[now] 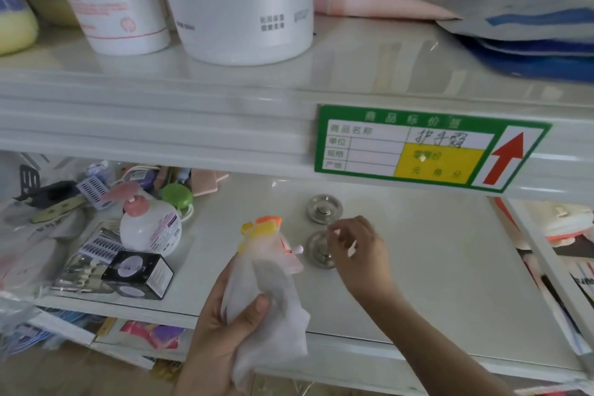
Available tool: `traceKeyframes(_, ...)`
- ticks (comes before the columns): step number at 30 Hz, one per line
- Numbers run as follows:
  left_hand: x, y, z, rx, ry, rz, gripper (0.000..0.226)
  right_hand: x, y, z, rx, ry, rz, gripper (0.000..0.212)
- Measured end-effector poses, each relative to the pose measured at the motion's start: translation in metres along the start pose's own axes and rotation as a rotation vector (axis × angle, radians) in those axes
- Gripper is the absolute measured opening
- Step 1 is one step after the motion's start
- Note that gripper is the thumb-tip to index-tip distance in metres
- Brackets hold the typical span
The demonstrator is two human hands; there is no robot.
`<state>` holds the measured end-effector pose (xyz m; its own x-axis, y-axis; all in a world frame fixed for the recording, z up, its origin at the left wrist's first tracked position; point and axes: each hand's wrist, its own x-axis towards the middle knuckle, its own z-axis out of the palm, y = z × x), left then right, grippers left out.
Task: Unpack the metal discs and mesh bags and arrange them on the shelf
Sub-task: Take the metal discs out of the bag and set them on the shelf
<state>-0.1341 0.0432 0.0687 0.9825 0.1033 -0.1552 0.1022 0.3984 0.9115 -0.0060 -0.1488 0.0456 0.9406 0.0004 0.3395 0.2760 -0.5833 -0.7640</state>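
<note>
Two round metal discs lie on the white lower shelf, one behind the other. The far disc is in full view. My right hand hovers over the near disc with fingers pinched by its right edge, partly hiding it; whether they touch it is unclear. My left hand grips a bunch of white mesh bags above the shelf's front edge. Coloured plastic pieces, orange and yellow, stick out of the top of the bunch.
A pump bottle, a black box, a green round case and packets crowd the shelf's left side. The upper shelf holds big white lotion tubs and blue pouches. A green price tag hangs on its edge.
</note>
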Motion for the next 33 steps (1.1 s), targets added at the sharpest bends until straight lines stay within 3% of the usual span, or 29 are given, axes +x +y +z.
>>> traceKeyframes(2, 0.004, 0.002, 0.005, -0.023, -0.009, 0.033, 0.055, -0.023, -0.039, -0.014, 0.146, -0.154, -0.102, 0.009)
traceKeyframes(5, 0.007, 0.001, 0.017, -0.112, 0.029, 0.072, 0.060, -0.046, -0.069, -0.023, 0.261, -0.340, -0.045, 0.021)
traceKeyframes(7, 0.009, -0.003, 0.021, -0.136, 0.054, 0.078, 0.078, -0.050, -0.073, -0.023, 0.302, -0.296, 0.008, 0.018)
traceKeyframes(11, 0.012, -0.005, 0.027, -0.192, 0.118, 0.082, 0.062, -0.053, -0.078, -0.023, 0.317, -0.193, 0.043, 0.009)
traceKeyframes(17, 0.011, -0.003, 0.035, -0.332, 0.089, 0.044, 0.051, -0.047, -0.078, -0.014, 0.205, -0.285, 0.182, 0.010)
traceKeyframes(20, 0.012, 0.000, 0.035, -0.490, 0.046, -0.032, 0.038, -0.049, -0.083, -0.013, 0.179, -0.263, 0.077, 0.007)
traceKeyframes(27, 0.018, 0.004, 0.027, -0.657, 0.024, -0.195, 0.052, -0.071, -0.089, -0.006, 0.172, -0.146, -0.078, 0.020)
traceKeyframes(29, 0.024, 0.008, 0.028, -0.730, -0.122, -0.194, 0.058, -0.073, -0.087, -0.006, 0.174, -0.141, -0.124, 0.020)
traceKeyframes(30, 0.023, 0.010, 0.027, -0.747, -0.114, -0.196, 0.069, -0.073, -0.086, -0.007, 0.177, -0.144, -0.158, 0.018)
traceKeyframes(31, 0.022, 0.012, 0.027, -0.729, -0.130, -0.170, 0.067, -0.072, -0.084, -0.008, 0.188, -0.141, -0.197, 0.017)
traceKeyframes(33, 0.024, -0.001, 0.018, -0.581, -0.112, -0.161, 0.032, -0.071, -0.083, -0.011, 0.222, -0.120, -0.234, 0.018)
